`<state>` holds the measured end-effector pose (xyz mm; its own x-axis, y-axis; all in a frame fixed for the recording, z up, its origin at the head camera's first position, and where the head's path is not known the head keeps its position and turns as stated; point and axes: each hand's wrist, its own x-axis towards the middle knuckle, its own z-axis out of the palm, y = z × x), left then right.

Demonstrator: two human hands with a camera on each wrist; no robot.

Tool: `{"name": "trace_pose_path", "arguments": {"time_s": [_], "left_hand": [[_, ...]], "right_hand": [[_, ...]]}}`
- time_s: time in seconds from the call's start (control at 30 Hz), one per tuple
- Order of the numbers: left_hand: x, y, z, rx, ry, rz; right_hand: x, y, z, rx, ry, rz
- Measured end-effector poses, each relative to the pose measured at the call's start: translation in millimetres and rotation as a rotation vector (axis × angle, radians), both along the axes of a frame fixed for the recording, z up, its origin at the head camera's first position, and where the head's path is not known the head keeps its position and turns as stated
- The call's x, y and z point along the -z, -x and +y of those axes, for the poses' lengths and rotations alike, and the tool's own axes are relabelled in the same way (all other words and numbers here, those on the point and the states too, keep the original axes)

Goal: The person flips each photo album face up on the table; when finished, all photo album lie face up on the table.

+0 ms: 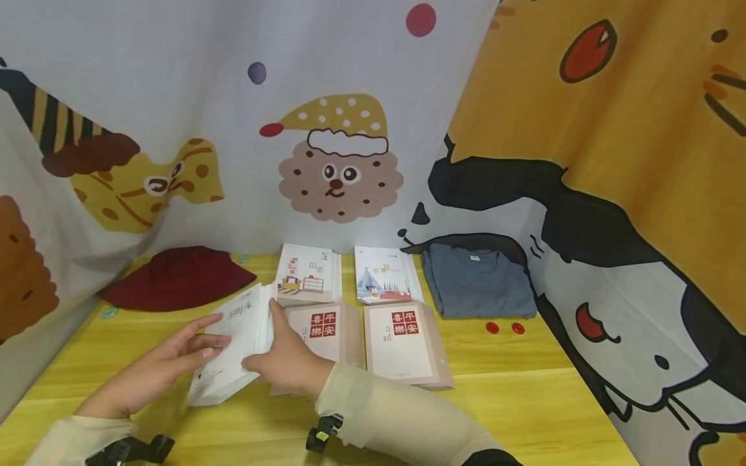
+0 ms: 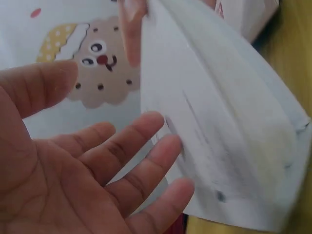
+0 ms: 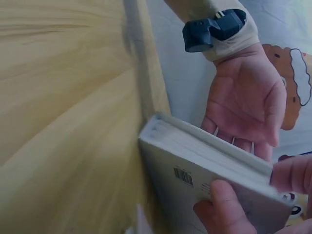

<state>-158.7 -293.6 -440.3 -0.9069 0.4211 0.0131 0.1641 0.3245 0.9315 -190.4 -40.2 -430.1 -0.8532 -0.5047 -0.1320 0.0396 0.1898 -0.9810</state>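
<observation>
A white book with dark print on its cover is held upright at a tilt over the left part of the table. My right hand grips it by its right side, the thumb on one cover and the fingers round the other. In the right wrist view, a barcode shows on the book's back cover. My left hand is at the book's left, palm toward it, fingers spread and loosely extended. Seen from the left wrist, those fingertips are right at the cover.
Two beige books with red square characters, one left and one right, lie mid-table. Behind them lie two white illustrated books, left and right. A dark red hat, folded blue-grey shirt and red discs flank them.
</observation>
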Motion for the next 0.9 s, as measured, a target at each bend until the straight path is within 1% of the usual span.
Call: {"name": "trace_pose_path", "arguments": {"time_s": [0.1,0.13,0.2,0.27,0.37,0.43,0.47,0.57,0.63,0.83,0.9], "left_hand": [[6.5,1.3,-7,-0.061,0.077,0.024],[9.4,1.8,-9,-0.087,0.107,0.037],[14.5,2.8,-14,-0.138,0.154,0.036],[18.8,3.7,-18,-0.177,0.171,0.0],[22.3,4.6,-24,-0.217,0.157,-0.077],[21.8,5.0,-28,-0.241,0.17,-0.117],[20.8,4.9,-30,-0.254,0.188,-0.124],[17.3,5.2,-36,-0.283,0.263,-0.115],[15.1,4.9,-39,-0.292,0.291,-0.116],[8.7,4.6,-41,-0.309,0.328,-0.149],[7.5,3.9,-41,-0.311,0.323,-0.151]], "right_hand": [[1.7,-1.3,0,0.05,-0.103,0.052],[2.6,-1.7,-1,0.063,-0.119,0.069],[4.6,-2.0,-1,0.088,-0.141,0.1],[6.4,-1.8,-2,0.099,-0.149,0.11],[8.0,-0.4,-4,0.083,-0.15,0.084],[8.5,1.3,-6,0.066,-0.155,0.059],[8.4,2.0,-7,0.062,-0.153,0.043],[8.7,5.1,-10,0.048,-0.161,0.021],[9.4,6.7,-12,0.049,-0.156,0.005],[12.9,8.0,-17,0.051,-0.108,-0.067],[14.3,8.6,-16,0.044,-0.108,-0.067]]}}
